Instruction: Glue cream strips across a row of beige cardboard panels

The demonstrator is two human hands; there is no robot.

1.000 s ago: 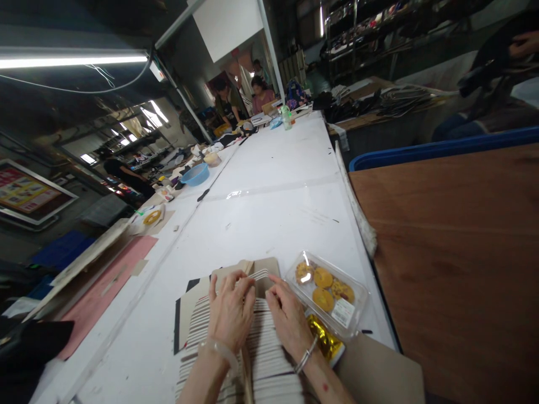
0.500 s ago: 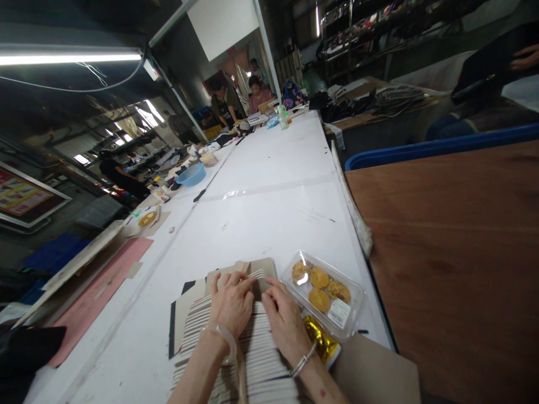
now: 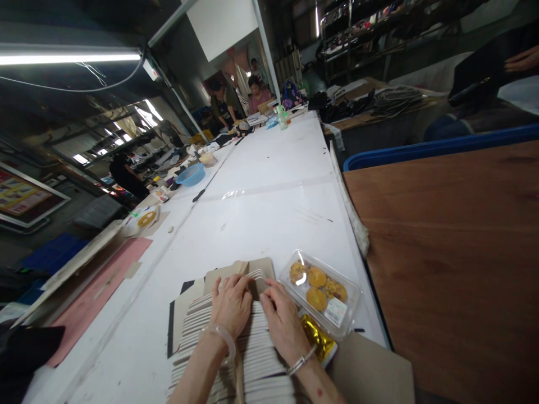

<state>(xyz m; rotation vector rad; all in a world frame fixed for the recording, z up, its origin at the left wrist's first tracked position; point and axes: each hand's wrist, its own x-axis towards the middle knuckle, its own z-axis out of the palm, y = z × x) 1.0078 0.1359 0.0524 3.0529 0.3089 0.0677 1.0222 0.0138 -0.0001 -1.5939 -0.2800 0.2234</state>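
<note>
Rows of beige strips with pale edges (image 3: 256, 336) lie overlapped in front of me, like a fanned stack. My left hand (image 3: 231, 306) rests over the far end of the rows, its fingers bent and pressed onto the end of a strip. At the other end of that strip, my right hand (image 3: 284, 320) has thumb and forefinger curled in around it. The fingertips partly hide how the strip is gripped. Beneath the rows are flat beige and dark sheets (image 3: 185, 306). A long beige band (image 3: 239, 370) runs down between my forearms.
A clear box of cookies (image 3: 319, 289) and a gold packet (image 3: 318, 339) lie right of my hands. The long white table (image 3: 269, 213) carries a blue basin (image 3: 191, 175). A brown board (image 3: 446, 252) stands to the right. Several people work farther back.
Both hands stay nearly in place on the strips, with only slight finger movement. The view shifts very slightly; a person at the far left has moved a little.
</note>
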